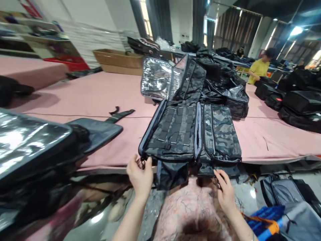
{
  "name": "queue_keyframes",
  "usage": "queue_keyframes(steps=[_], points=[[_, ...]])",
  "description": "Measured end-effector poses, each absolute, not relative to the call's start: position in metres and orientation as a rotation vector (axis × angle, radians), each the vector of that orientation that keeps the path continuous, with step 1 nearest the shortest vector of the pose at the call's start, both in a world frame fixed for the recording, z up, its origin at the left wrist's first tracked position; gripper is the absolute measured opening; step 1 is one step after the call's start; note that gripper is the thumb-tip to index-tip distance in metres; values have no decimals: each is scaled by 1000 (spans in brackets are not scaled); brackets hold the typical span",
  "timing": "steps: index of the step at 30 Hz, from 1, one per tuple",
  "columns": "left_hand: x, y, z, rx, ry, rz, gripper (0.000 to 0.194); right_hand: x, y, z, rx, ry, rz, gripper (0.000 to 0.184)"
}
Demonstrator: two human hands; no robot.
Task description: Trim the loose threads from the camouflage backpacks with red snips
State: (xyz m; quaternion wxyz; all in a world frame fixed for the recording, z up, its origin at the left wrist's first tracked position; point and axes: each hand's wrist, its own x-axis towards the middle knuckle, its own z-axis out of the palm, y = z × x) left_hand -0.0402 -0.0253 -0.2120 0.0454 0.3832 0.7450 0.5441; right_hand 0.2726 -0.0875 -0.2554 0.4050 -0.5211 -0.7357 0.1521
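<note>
A dark camouflage bag [190, 134] lies unfolded on the pink table [100, 97], its near end hanging over the table's front edge. A silver foil-lined panel [156, 78] stands up at its far end. My left hand [140, 175] is closed in a pinch on the bag's near-left corner, at the grey-edged zipper. My right hand [225, 192] touches the bag's near-right lower edge, fingers curled against the fabric. A black flap [172, 174] hangs between my hands.
More dark bags are piled behind [225, 87] and at the right [301, 107]. A foil-lined bag [35, 147] sits at the left edge. Cardboard box [117, 60] at the back. A person in yellow [259, 68] works far right. Bags lie on the floor [288, 194].
</note>
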Motion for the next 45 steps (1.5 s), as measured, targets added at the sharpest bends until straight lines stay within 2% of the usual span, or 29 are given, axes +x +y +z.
queue_keyframes(steps=[2, 4, 8, 11, 13, 16, 20, 25, 28, 32, 36, 41, 45], points=[[-36, -39, -232, 1087, 2255, 1702, 57, 264, -92, -262, -1289, -1855, 400, 75], [-29, -53, -247, 1076, 2149, 1680, 49, 262, -93, -265, -1268, -1861, 417, 75], [-20, -74, -257, 1061, 2038, 1624, 38, 266, -93, -262, -1267, -1860, 439, 74], [-12, -81, -240, 1115, 2174, 1688, 41, 263, -96, -253, -1245, -1834, 450, 72], [-1, -79, -220, 1404, 2176, 1736, 35, 257, -100, -246, -1211, -1809, 462, 71], [27, -69, -187, 1981, 1713, 1671, 18, 244, -104, -241, -1171, -1803, 517, 69], [70, -51, -156, 2305, 1266, 1395, 13, 234, -109, -244, -1056, -1804, 574, 67], [107, -38, -137, 2556, 1558, 575, 10, 238, -116, -247, -1001, -1785, 653, 60], [116, -37, -135, 2575, 1656, 377, 4, 243, -120, -245, -970, -1791, 697, 61], [111, -35, -148, 2423, 1527, 711, 18, 253, -124, -238, -968, -1789, 681, 63], [99, -31, -161, 1918, 1424, 1123, 24, 267, -125, -228, -1062, -1716, 643, 43], [89, -30, -149, 1227, 1355, 1263, 34, 281, -121, -219, -1193, -1555, 609, 24], [70, -45, -127, 769, 1217, 1322, 49, 287, -115, -218, -1289, -1490, 582, 22]])
